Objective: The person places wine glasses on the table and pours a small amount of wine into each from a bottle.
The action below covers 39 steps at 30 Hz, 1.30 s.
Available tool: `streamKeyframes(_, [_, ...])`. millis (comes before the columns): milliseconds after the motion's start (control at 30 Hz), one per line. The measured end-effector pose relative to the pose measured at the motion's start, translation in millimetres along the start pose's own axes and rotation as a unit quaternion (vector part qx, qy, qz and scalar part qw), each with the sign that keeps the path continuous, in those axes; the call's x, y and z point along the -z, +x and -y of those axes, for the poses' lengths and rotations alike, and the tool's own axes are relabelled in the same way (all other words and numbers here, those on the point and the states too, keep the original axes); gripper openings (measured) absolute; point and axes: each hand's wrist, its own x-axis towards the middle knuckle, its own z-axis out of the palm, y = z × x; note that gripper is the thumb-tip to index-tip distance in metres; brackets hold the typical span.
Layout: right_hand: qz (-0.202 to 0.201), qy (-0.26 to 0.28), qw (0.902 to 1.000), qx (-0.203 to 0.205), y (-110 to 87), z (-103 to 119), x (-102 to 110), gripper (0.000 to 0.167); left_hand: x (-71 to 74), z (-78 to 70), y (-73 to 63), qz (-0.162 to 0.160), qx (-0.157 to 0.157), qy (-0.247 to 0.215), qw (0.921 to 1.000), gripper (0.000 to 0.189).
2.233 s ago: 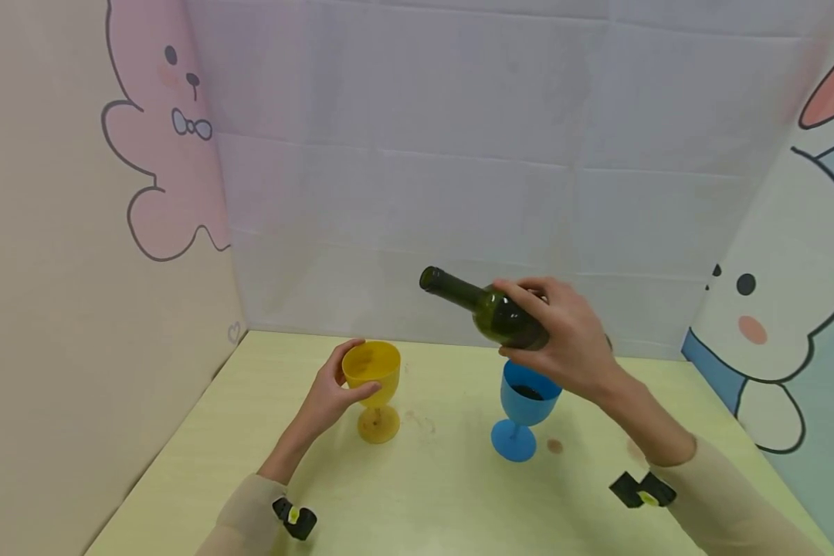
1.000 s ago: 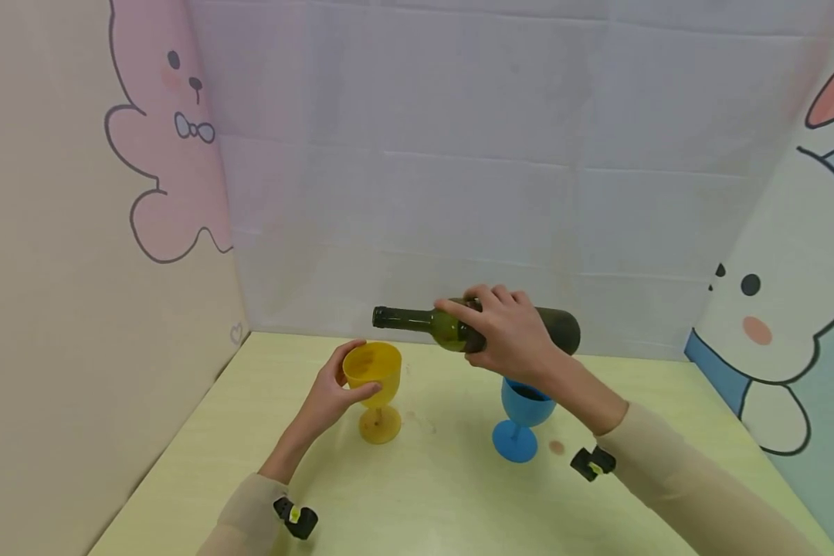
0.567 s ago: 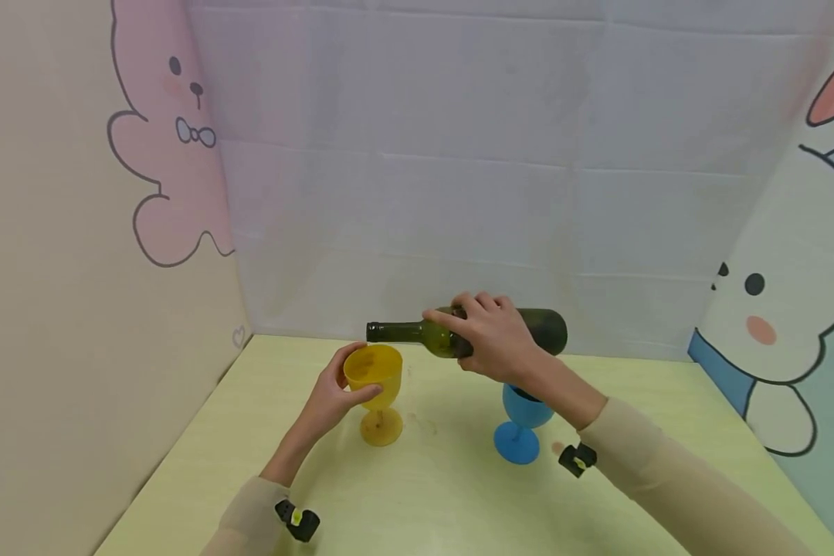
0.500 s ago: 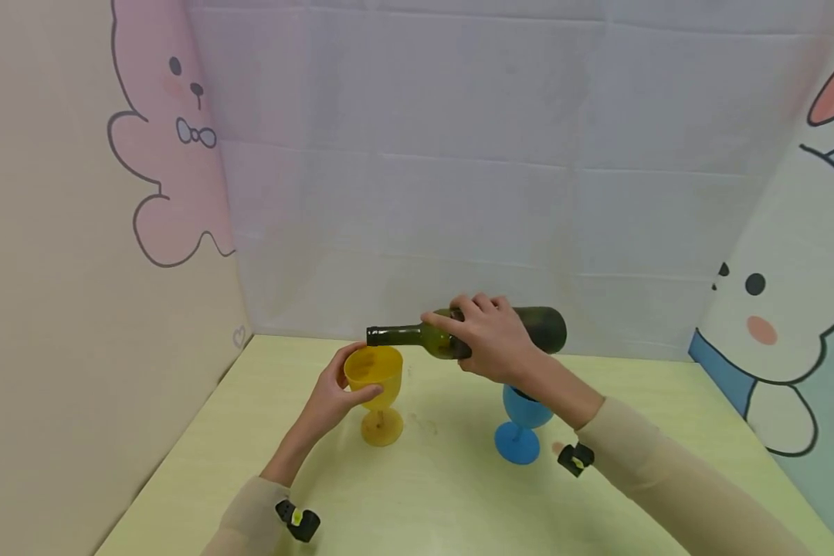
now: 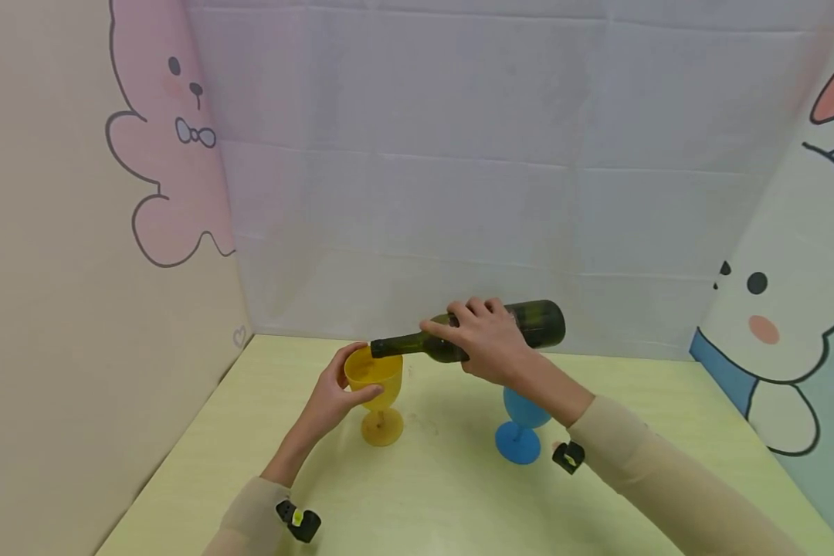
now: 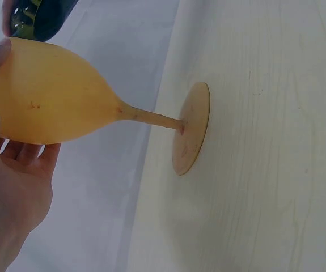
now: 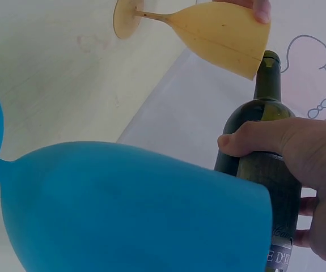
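My right hand (image 5: 486,340) grips a dark green wine bottle (image 5: 538,323) round its shoulder and upper body. The bottle lies nearly level, its base a little higher than its mouth, which is over the rim of a yellow goblet (image 5: 382,386). No stream of liquid can be made out. Round the bowl of that goblet curl the thumb and fingers of my left hand (image 5: 330,398); its foot stands on the table. A blue goblet (image 5: 524,409) stands under my right forearm, which covers its rim. In the right wrist view the blue goblet (image 7: 134,209) fills the foreground.
The pale wooden table (image 5: 417,494) has a few faint stains. A white sheet (image 5: 417,170) hangs behind it. Walls with a pink bear (image 5: 174,154) and a white rabbit (image 5: 771,309) close off the sides.
My right hand has brought the bottle left and down from above the blue goblet to the yellow one, tipping its mouth lower than its base. The left hand holds still.
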Motion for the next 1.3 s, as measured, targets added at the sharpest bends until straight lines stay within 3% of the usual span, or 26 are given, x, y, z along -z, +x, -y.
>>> streamKeyframes(400, [-0.026, -0.032, 0.9991, 0.013, 3.7, 0, -1, 0.078, 0.4, -1.1, 0.6, 0.001, -0.004, -0.004, 1.0, 0.072])
streamKeyframes(733, [-0.028, -0.027, 0.9991, 0.014, 4.2, 0, -1, 0.074, 1.3, 0.6, 1.1, 0.002, 0.0, -0.002, 1.0, 0.072])
streamKeyframes(1000, [-0.026, -0.042, 0.9986, 0.019, 5.3, 0, 0, 0.074, 2.7, 29.1, 10.6, -0.004, 0.0, 0.001, 1.0, 0.075])
streamKeyframes(1300, [-0.014, -0.045, 0.9987, 0.017, 4.7, 2, 1, 0.075, 3.1, 33.9, 10.8, -0.008, -0.01, -0.004, 0.9999, 0.072])
